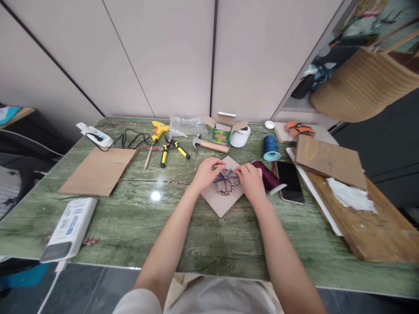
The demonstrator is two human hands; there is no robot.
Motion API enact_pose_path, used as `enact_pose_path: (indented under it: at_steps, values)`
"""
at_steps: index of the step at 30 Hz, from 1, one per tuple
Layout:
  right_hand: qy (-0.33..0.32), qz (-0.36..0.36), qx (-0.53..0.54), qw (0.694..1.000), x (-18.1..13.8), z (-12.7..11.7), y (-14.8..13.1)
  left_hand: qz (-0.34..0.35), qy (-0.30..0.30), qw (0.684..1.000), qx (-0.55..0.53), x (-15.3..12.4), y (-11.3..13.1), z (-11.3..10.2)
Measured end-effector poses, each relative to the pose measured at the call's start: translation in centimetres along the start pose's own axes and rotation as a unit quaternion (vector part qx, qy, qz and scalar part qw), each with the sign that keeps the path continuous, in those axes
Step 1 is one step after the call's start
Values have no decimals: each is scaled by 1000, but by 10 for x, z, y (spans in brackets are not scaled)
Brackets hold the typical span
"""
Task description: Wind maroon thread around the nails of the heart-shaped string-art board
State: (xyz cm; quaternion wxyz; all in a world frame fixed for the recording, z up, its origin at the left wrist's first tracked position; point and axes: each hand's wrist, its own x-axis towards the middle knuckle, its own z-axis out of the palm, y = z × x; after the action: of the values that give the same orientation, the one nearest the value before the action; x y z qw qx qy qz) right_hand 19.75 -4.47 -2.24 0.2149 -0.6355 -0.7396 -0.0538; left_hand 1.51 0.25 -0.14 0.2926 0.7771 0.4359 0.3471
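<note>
A square wooden board point(221, 208) lies turned like a diamond on the green table. On it stands a ring of nails point(225, 186) with dark thread strung across like wheel spokes. My left hand point(208, 173) rests at the ring's left side, thumb and fingers pinched together above the nails. What they pinch is too small to make out. At the right of the ring, my right hand point(251, 179) has its fingers closed, with dark thread at the fingertips. A dark purple thread spool point(266, 175) lies on its side just beyond this hand.
Behind the board lie a hammer point(211, 145), pliers point(170, 150), a yellow glue gun point(159, 130) and an opened green box point(221, 135). A blue spool point(270, 148), phone point(290, 182) and wooden planks point(369, 218) are at right. Cardboard point(98, 172) and a power strip point(73, 224) lie left.
</note>
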Motion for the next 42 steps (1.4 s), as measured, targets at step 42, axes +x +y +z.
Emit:
enact_pose_path:
  at_steps: [42]
  values:
    - [117, 289, 678, 666, 8, -14, 0, -54, 19, 987, 152, 14, -4, 21]
